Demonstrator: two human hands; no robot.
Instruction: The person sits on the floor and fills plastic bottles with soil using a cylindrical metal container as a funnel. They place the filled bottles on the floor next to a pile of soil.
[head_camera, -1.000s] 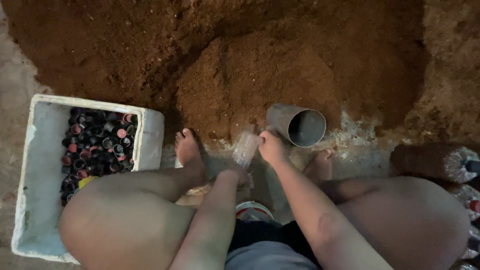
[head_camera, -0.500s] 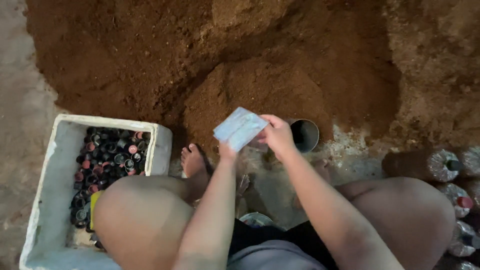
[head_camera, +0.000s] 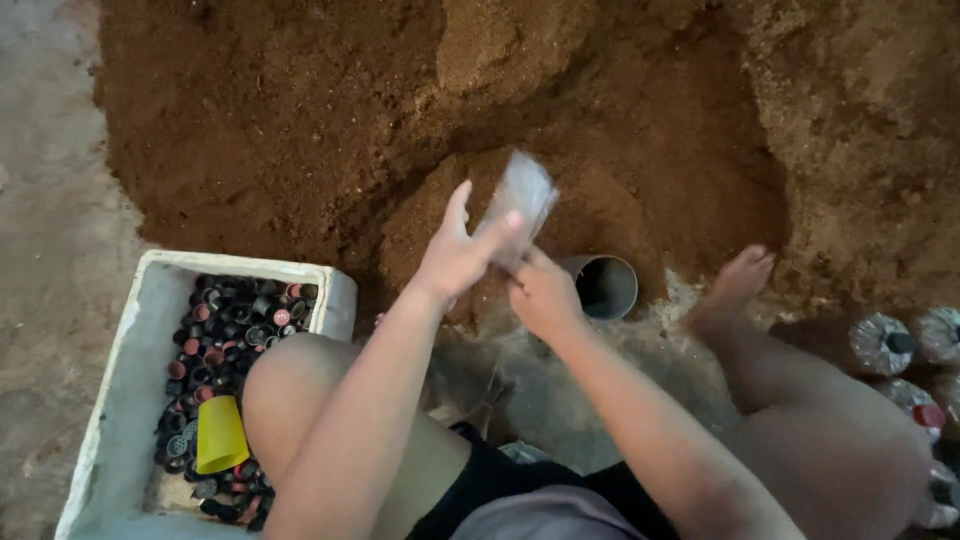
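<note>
Clear plastic bag (head_camera: 520, 200): we pinch it between left hand (head_camera: 460, 255), fingers spread flat against it, and right hand (head_camera: 540, 295), closed underneath, raised above grey pipe section (head_camera: 603, 285) and brown substrate heap (head_camera: 560, 190), apparently to open it.

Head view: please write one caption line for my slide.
Seated person's left hand and right hand hold a clear plastic bag above brown substrate, beside a white box.

1. I am seeing open room over the brown soil heap (head_camera: 300, 150) ahead of my hands.
2. The grey pipe (head_camera: 605, 285) is lying just right of them.
3. The white foam box (head_camera: 130, 390) of caps is blocking the left.
4. Filled bags (head_camera: 880, 345) are crowding the right edge.
</note>
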